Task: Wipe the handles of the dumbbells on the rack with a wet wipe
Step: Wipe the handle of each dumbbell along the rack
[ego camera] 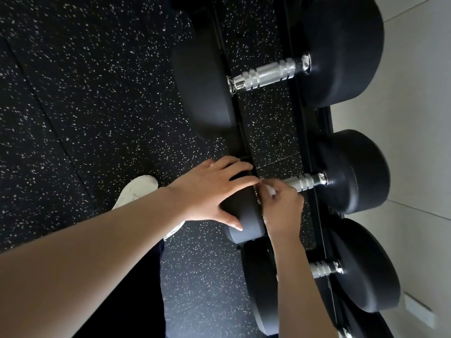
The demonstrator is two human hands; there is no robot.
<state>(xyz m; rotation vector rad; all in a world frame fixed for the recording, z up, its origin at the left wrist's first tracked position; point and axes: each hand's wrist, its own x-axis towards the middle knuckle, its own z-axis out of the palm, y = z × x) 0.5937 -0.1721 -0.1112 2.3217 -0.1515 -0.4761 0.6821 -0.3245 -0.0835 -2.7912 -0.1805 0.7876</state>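
The wet wipe [271,191] is held in the right hand [283,208]. Its fingers are curled round the wipe and round the near end of the handle [302,182] of the middle dumbbell [353,172] on the rack [296,98]. The left hand [210,191] is laid on the near head of this dumbbell, with the fingers spread wide and almost straight, so the weight is steadied.

For a good result, the wipe should probably be wrapped fully round the bar and drawn toward the far head with a small twist. The metal is bright, ringed and finely knurled, so dirt can be hidden in the grooves.

The heads are round, black and matt, likely rubber. A large dumbbell [266,74] and a third dumbbell [322,268] are seen on either side of the middle one, over a speckled floor [97,93].
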